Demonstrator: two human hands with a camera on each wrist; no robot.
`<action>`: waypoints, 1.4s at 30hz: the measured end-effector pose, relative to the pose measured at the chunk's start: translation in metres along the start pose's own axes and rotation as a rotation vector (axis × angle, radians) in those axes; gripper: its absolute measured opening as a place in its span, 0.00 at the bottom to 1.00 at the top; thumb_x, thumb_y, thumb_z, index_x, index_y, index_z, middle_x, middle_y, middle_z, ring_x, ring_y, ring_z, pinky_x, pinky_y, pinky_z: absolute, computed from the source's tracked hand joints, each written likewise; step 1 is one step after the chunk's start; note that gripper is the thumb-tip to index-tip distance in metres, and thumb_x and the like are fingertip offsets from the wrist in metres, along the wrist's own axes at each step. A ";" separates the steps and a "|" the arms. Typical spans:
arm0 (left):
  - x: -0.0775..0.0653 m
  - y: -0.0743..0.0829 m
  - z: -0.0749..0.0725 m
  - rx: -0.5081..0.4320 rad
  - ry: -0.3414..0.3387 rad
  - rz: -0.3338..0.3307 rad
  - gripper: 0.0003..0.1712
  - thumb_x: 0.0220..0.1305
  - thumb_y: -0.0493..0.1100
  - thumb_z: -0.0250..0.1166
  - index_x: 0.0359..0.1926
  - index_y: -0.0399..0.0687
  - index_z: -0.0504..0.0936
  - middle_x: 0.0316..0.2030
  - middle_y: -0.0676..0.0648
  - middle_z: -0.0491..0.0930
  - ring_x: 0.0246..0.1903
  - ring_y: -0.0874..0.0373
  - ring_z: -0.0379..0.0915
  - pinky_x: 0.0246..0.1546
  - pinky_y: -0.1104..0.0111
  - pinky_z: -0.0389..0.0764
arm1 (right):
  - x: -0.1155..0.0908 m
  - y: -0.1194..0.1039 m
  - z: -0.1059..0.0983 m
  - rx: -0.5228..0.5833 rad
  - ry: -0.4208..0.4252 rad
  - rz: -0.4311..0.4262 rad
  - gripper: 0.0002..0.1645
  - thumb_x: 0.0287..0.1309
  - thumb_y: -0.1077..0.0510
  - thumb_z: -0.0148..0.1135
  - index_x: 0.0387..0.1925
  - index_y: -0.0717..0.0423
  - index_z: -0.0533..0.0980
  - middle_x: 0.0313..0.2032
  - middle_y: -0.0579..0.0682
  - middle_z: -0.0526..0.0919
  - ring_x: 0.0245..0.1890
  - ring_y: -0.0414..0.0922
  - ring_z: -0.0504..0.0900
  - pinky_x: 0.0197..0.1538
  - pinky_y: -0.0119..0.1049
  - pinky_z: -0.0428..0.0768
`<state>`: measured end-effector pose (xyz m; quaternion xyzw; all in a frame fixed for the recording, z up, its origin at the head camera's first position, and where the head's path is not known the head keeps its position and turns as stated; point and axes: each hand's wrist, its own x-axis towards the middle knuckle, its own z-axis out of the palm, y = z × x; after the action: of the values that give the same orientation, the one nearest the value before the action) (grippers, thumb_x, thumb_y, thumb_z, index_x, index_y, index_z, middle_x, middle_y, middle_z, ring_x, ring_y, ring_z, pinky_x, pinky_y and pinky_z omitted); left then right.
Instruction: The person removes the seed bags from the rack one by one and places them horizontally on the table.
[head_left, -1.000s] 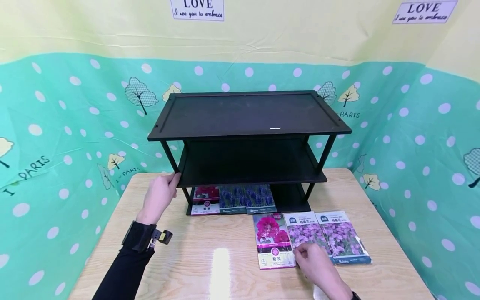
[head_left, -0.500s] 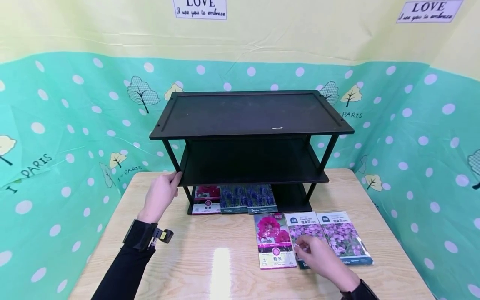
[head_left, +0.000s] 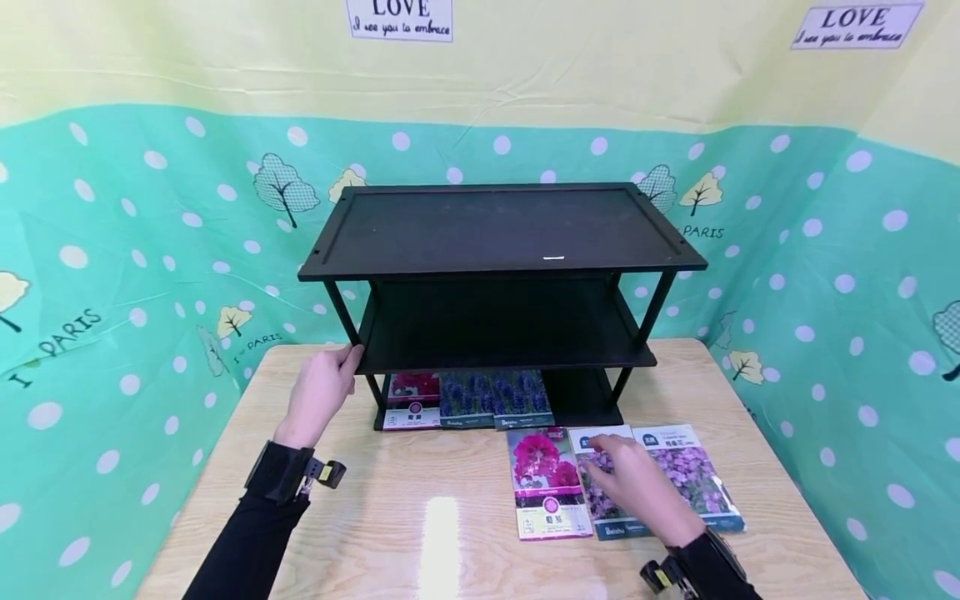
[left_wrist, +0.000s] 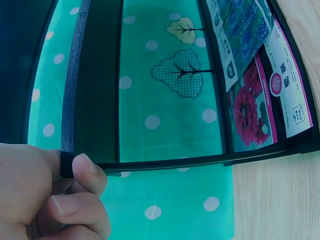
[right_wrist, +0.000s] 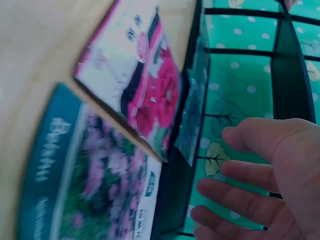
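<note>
My left hand grips the front left corner of the middle board of a black three-tier shelf rack. In the left wrist view, its fingers curl around that board's end. The right hand hovers over a purple-flower seed packet, its fingers apart and holding nothing. A similar purple-flower packet lies to the right, partly behind the hand. Left of the hand is a pink-flower seed packet, close in front of the rack.
On the bottom tier stand a red-flower packet and two blue-flower packets, partly hidden under the middle board. A wooden table carries everything. Behind hangs a green dotted cloth.
My right hand has lifted off the middle purple-flower packet's lower left edge and moved up and away toward the rack, its fingers spreading. The left hand stays at the rack's corner.
</note>
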<state>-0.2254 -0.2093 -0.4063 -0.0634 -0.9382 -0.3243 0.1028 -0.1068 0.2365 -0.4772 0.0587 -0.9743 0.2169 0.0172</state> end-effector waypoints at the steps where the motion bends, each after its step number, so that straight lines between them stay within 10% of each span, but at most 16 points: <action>1: 0.000 0.000 0.000 0.001 0.000 -0.001 0.25 0.83 0.53 0.47 0.36 0.44 0.84 0.16 0.49 0.73 0.12 0.55 0.61 0.14 0.65 0.62 | 0.004 0.000 0.001 0.006 0.011 -0.001 0.20 0.62 0.54 0.72 0.52 0.60 0.82 0.46 0.55 0.88 0.47 0.51 0.88 0.49 0.45 0.86; 13: 0.000 -0.001 0.001 0.010 0.000 -0.009 0.26 0.83 0.54 0.47 0.37 0.45 0.84 0.16 0.49 0.74 0.13 0.55 0.62 0.14 0.64 0.62 | 0.034 -0.001 0.009 0.091 0.085 0.051 0.21 0.66 0.52 0.68 0.54 0.60 0.81 0.43 0.57 0.85 0.39 0.51 0.82 0.42 0.41 0.81; 42: -0.001 0.000 0.000 -0.016 -0.009 -0.012 0.24 0.83 0.52 0.47 0.42 0.43 0.85 0.17 0.48 0.74 0.12 0.55 0.61 0.14 0.66 0.61 | 0.047 0.018 0.025 0.141 -0.120 0.144 0.24 0.63 0.53 0.70 0.56 0.63 0.81 0.35 0.50 0.83 0.27 0.40 0.77 0.31 0.34 0.77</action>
<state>-0.2247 -0.2092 -0.4064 -0.0599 -0.9363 -0.3324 0.0960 -0.1557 0.2374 -0.5044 0.0026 -0.9576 0.2816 -0.0612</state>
